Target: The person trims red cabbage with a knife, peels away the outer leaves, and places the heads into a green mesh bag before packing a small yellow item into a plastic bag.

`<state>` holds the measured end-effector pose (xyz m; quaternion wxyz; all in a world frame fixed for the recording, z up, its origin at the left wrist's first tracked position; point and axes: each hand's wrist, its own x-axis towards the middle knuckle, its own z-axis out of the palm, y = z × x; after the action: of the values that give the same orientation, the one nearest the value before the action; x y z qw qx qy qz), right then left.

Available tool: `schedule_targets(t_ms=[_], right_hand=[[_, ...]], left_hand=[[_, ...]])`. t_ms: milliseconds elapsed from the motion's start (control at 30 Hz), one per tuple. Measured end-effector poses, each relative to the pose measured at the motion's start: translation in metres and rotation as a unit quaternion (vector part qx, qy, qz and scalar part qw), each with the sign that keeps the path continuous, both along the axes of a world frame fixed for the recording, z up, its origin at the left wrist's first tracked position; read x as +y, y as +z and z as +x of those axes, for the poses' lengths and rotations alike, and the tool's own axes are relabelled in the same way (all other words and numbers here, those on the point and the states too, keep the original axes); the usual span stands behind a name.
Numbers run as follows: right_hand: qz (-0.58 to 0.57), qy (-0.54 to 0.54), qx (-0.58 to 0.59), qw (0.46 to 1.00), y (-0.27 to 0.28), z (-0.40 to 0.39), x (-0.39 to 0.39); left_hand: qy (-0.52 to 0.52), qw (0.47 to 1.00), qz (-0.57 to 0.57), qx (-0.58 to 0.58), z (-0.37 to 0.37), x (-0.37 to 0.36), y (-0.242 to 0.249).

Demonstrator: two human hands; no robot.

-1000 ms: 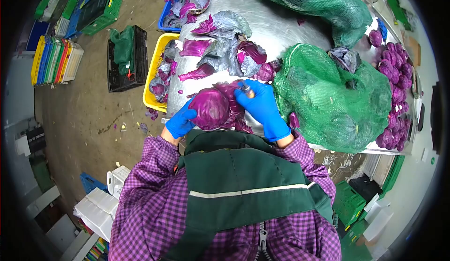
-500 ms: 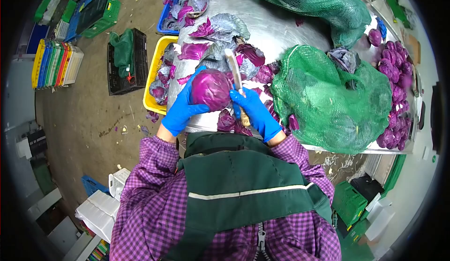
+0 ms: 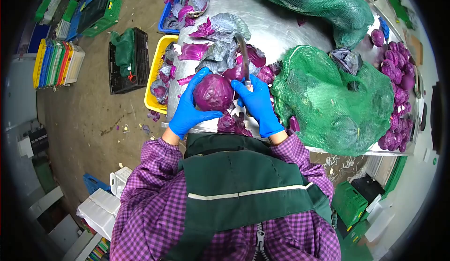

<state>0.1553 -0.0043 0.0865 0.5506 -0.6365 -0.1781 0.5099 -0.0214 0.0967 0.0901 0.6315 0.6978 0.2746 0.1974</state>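
In a blue glove, my left hand [image 3: 191,105] is wrapped round the left side and underside of a red cabbage [image 3: 213,93]. My right hand [image 3: 257,100], gloved the same, grips a knife [image 3: 244,57] by its handle, the blade pointing up and away from me. The fingers of that hand come right to the cabbage's right side. Around them on the metal table [image 3: 267,26] lie loose purple and grey-green cabbage leaves [image 3: 227,26], with more purple pieces [image 3: 232,123] at the front edge.
A green net bag [image 3: 333,101] of cabbages lies at right, with another net bag [image 3: 309,1] behind. Trimmed red cabbages [image 3: 397,97] are piled at far right. Yellow [image 3: 151,92] and blue [image 3: 165,12] crates of leaves stand by the left edge. A black crate [image 3: 112,69] sits on the floor.
The cabbage has turned in my left hand and shows a duller side. My right hand has shifted slightly right and up, and the knife blade has swung a little to the right.
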Motion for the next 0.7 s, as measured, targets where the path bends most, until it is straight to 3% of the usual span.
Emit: schedule_targets(t_ms=[167,233,267,333,367,433,467,500,567,600,633,667,700], right_hand=[[-0.004,-0.11,-0.003,0.994,-0.005,0.009,-0.005],[-0.008,-0.133,-0.005,0.991,-0.019,0.016,-0.011],[-0.031,-0.151,-0.013,0.988,-0.019,0.02,-0.015],[-0.039,-0.159,-0.057,0.985,-0.029,0.025,-0.02],[-0.036,-0.156,-0.056,0.985,-0.032,0.025,-0.023],[-0.067,-0.094,-0.08,0.99,-0.036,0.025,-0.031],[-0.07,-0.074,-0.107,0.989,-0.049,0.024,-0.035],[-0.068,-0.073,-0.108,0.989,-0.054,0.021,-0.035],[-0.002,-0.044,-0.379,0.924,-0.053,0.012,-0.036],[-0.114,0.011,-0.384,0.916,-0.047,0.011,-0.037],[-0.114,0.008,-0.386,0.915,-0.041,0.008,-0.037],[-0.097,-0.015,-0.327,0.94,-0.031,0.004,-0.035],[-0.079,-0.037,-0.266,0.96,-0.02,0.001,-0.032]], left_hand=[[0.032,0.996,-0.072,-0.043,-0.001,-0.004,0.007],[0.059,0.951,-0.267,-0.142,-0.004,-0.007,0.009],[0.058,0.952,-0.266,-0.143,-0.01,-0.008,0.0],[0.148,0.822,-0.507,-0.214,-0.027,-0.007,-0.025],[0.15,0.823,-0.503,-0.216,-0.026,-0.006,-0.022],[0.145,0.643,-0.67,-0.343,-0.017,-0.007,-0.017],[0.113,0.623,-0.689,-0.353,-0.014,-0.007,-0.011],[0.112,0.624,-0.688,-0.354,-0.015,-0.007,-0.011],[0.127,0.674,-0.647,-0.333,-0.015,-0.007,-0.017],[0.139,0.703,-0.623,-0.315,-0.017,-0.008,-0.018],[0.135,0.703,-0.623,-0.315,-0.016,-0.008,-0.019],[0.099,0.831,-0.487,-0.251,-0.011,-0.008,-0.009],[0.059,0.925,-0.331,-0.177,-0.006,-0.009,0.002]])
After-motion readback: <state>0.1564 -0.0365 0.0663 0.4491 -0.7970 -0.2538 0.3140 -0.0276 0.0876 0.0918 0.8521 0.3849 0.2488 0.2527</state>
